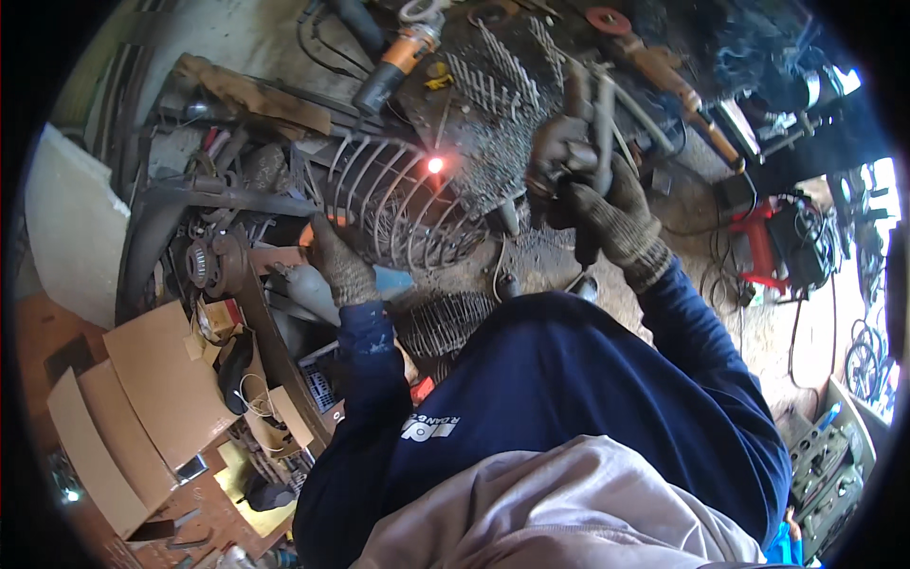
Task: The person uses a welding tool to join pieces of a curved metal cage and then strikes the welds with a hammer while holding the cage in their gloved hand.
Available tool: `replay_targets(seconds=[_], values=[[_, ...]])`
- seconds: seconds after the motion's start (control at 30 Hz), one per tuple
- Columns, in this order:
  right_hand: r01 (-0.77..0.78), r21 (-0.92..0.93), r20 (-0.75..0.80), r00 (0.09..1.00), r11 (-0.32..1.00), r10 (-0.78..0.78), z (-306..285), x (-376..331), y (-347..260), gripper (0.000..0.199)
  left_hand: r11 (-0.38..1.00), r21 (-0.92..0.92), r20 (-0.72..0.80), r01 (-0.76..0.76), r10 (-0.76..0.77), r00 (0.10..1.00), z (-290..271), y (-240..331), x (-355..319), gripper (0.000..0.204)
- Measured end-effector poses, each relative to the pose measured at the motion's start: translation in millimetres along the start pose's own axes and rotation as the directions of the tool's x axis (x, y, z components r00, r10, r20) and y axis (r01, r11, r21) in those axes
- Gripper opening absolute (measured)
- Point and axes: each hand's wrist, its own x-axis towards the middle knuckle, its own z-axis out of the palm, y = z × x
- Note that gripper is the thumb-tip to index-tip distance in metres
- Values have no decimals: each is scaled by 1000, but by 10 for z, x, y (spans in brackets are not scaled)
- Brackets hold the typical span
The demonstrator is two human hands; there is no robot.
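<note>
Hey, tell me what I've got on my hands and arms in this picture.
Your left hand and right hand wear grey-brown knitted work gloves with ribbed cuffs. Above them are long, dark navy sleeves; the left sleeve has pale specks near its end, while the right sleeve looks plain.

Metal wkshop by the look: orange angle grinder [403, 55], bent-rod frame [408, 197] w/ bright glow [436, 165], comb-like metal pcs [488, 87] on grit-strewn desk [422, 104], red-&-black machine [758, 251]
</note>
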Motion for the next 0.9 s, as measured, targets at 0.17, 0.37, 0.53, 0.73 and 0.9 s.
replay_targets(seconds=[0.17, 0.37, 0.53, 0.73, 0.9], values=[[180, -71, -120, 975, 981, -188, 1187, 1009, -535, 52, 999, -33, -191, 15, -21, 981, -98, 477, -214, 49], [392, -80, -96, 912, 917, -398, 2297, 1707, -1316, 49, 358, 908, -34, -219, 583, 812, -2210, 37, 1, 48], [458, -296, -94, 859, 838, -503, 2666, 2520, -1368, 48, 57, 989, 46, -137, 757, 652, -2806, 205, -442, 50], [396, -606, -123, 810, 689, -574, 2520, 3420, -1277, 47, 366, 930, -237, 31, 536, 810, -2785, 213, -694, 46], [350, -741, -75, 805, 573, -588, 2501, 3821, -1060, 47, 96, 995, -42, -28, 649, 759, -2891, 217, -594, 48]])
